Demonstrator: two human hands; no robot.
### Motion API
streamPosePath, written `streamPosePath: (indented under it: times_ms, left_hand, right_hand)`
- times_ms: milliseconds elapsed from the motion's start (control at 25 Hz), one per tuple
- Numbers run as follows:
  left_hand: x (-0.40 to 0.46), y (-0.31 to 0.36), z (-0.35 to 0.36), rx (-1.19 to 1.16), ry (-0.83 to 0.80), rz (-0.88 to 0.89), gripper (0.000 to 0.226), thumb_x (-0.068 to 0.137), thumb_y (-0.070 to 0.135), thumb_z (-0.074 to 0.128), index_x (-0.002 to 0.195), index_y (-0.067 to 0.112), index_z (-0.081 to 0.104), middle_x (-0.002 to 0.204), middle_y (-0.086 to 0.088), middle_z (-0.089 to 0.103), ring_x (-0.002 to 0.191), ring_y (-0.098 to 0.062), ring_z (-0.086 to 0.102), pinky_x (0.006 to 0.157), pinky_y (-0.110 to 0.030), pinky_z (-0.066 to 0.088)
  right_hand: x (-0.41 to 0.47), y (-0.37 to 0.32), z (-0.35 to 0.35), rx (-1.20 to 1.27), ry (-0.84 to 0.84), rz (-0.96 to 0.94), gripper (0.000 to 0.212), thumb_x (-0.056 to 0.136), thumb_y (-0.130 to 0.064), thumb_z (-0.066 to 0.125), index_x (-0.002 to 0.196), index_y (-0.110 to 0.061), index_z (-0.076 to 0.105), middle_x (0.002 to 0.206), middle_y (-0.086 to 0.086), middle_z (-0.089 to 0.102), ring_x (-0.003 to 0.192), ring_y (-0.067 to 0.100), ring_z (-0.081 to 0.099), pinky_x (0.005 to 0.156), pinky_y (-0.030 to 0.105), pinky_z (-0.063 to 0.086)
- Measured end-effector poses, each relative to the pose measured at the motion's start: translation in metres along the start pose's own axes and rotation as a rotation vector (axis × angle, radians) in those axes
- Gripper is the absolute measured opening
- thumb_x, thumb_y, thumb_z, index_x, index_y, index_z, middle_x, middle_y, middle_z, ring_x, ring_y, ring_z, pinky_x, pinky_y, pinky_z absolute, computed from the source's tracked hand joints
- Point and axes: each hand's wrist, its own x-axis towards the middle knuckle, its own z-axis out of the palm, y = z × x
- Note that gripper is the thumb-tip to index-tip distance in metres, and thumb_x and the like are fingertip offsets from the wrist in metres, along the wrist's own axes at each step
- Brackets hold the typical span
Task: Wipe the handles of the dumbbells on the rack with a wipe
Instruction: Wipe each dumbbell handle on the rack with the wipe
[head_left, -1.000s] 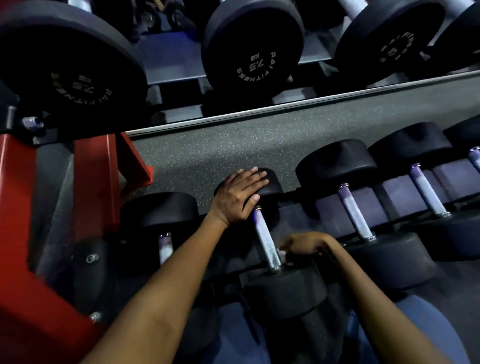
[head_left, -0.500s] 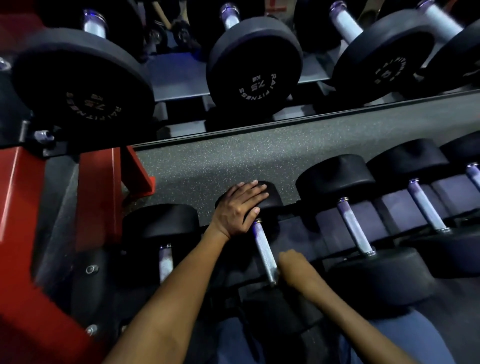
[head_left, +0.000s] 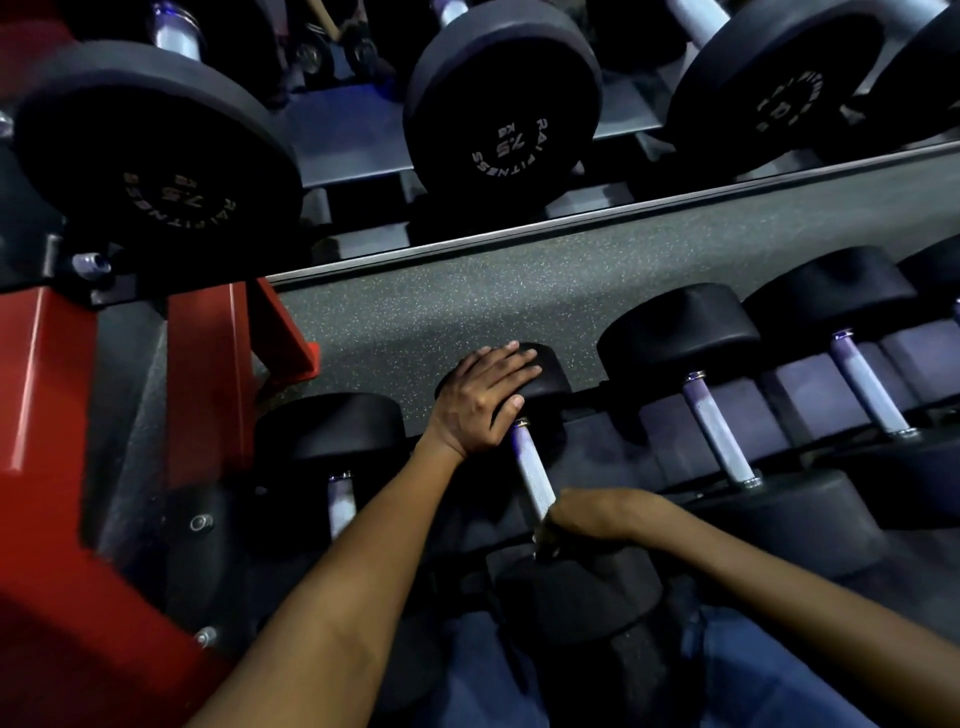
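On the handle (head_left: 531, 473), the right hand (head_left: 592, 514) has slid nearer, grip clenched; left hand (head_left: 480, 397) stays flat.

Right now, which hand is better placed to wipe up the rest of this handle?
The right hand: it is closed around the handle at its near end. The left hand lies flat on the far dumbbell head.

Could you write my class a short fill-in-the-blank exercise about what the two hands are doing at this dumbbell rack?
1. The left hand lies flat on the far black rubber ____ of a dumbbell.
2. The right hand is closed around the near end of that dumbbell's knurled metal ____.
3. The steel rack frame at the left is painted ____.

Missing words: head; handle; red
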Motion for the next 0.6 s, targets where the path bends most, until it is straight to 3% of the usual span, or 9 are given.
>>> streamPosePath:
  times_ms: [120,240,360,400,440,520,600]
  left_hand:
    - [-0.001,0.000,-0.001,-0.008,-0.004,0.005,0.043,0.092,0.027,0.042,0.126,0.012,0.064,0.137,-0.004,0.057,0.133,-0.022,0.047,0.113,-0.034,0.025]
    - [-0.002,-0.003,-0.001,-0.024,0.000,0.037,0.045,0.091,0.028,0.041,0.127,0.012,0.063,0.138,-0.005,0.056,0.134,-0.021,0.044,0.113,-0.033,0.023]
    - [0.000,-0.004,-0.001,-0.014,0.000,0.025,0.045,0.091,0.027,0.041,0.127,0.012,0.063,0.138,-0.004,0.057,0.133,-0.021,0.045,0.113,-0.032,0.022]
    - [-0.001,-0.003,-0.001,-0.009,0.000,0.022,0.044,0.091,0.027,0.041,0.126,0.012,0.064,0.138,-0.004,0.057,0.133,-0.021,0.045,0.113,-0.032,0.023]
    - [-0.002,-0.002,0.000,-0.007,0.004,0.022,0.044,0.091,0.027,0.042,0.126,0.012,0.064,0.138,-0.004,0.057,0.133,-0.021,0.046,0.113,-0.033,0.024]
    - [-0.002,-0.002,0.001,-0.010,0.011,0.028,0.044,0.091,0.027,0.041,0.126,0.013,0.064,0.138,-0.004,0.057,0.133,-0.021,0.046,0.112,-0.034,0.026]
    - [-0.002,-0.003,0.002,-0.011,0.019,0.028,0.044,0.091,0.027,0.041,0.126,0.013,0.063,0.138,-0.004,0.056,0.133,-0.021,0.046,0.111,-0.036,0.028]
  right_hand:
    - [-0.012,0.010,0.005,-0.064,0.071,-0.105,0.034,0.094,-0.020,0.046,0.123,-0.010,0.059,0.124,0.012,0.060,0.116,0.026,0.056,0.098,0.037,0.043]
    - [-0.033,0.031,-0.007,0.041,0.003,-0.221,0.043,0.082,0.000,0.049,0.116,-0.020,0.067,0.113,0.009,0.069,0.108,0.023,0.063,0.095,0.033,0.047]
    - [-0.024,0.054,-0.025,0.118,0.218,0.050,0.030,0.080,-0.001,0.050,0.088,-0.021,0.072,0.088,0.006,0.071,0.093,0.020,0.063,0.074,0.024,0.046]
    - [-0.014,0.053,-0.022,0.146,0.283,0.158,0.023,0.080,-0.004,0.051,0.087,-0.015,0.070,0.091,0.011,0.070,0.090,0.022,0.062,0.067,0.024,0.042]
    - [-0.002,0.051,-0.013,0.225,0.234,0.184,0.019,0.078,-0.007,0.051,0.088,-0.010,0.068,0.098,0.018,0.068,0.086,0.023,0.061,0.065,0.027,0.042]
    - [0.023,0.043,0.005,0.630,-0.034,0.048,0.028,0.066,-0.007,0.049,0.092,-0.007,0.061,0.102,0.026,0.065,0.078,0.020,0.059,0.062,0.026,0.044]
    - [0.034,0.044,0.014,0.999,-0.228,-0.031,0.043,0.061,0.004,0.044,0.101,-0.007,0.059,0.096,0.016,0.067,0.079,0.019,0.063,0.067,0.024,0.050]
